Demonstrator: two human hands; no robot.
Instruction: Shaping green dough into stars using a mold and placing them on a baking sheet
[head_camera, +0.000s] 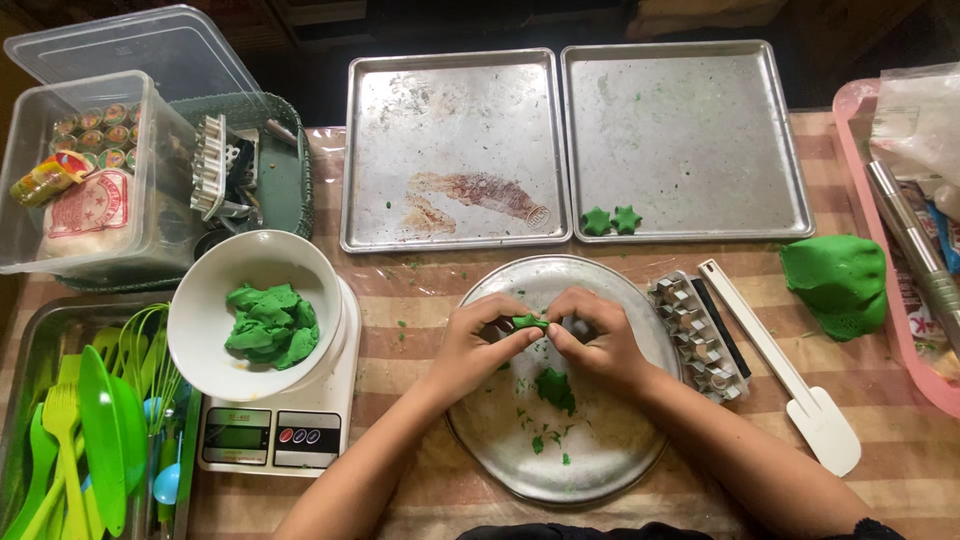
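Both hands, left hand (478, 340) and right hand (598, 335), pinching a small green dough piece (529, 322) over the round metal plate (610, 470). Fingers closed tight on it. More green dough (272, 325) in the white bowl (205, 350). Two dough stars (611, 220) near the front edge of the right baking tray (690, 130).

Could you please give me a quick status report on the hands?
Left hand, right hand both pinching small green dough piece. Over round metal plate. Nothing in the way.
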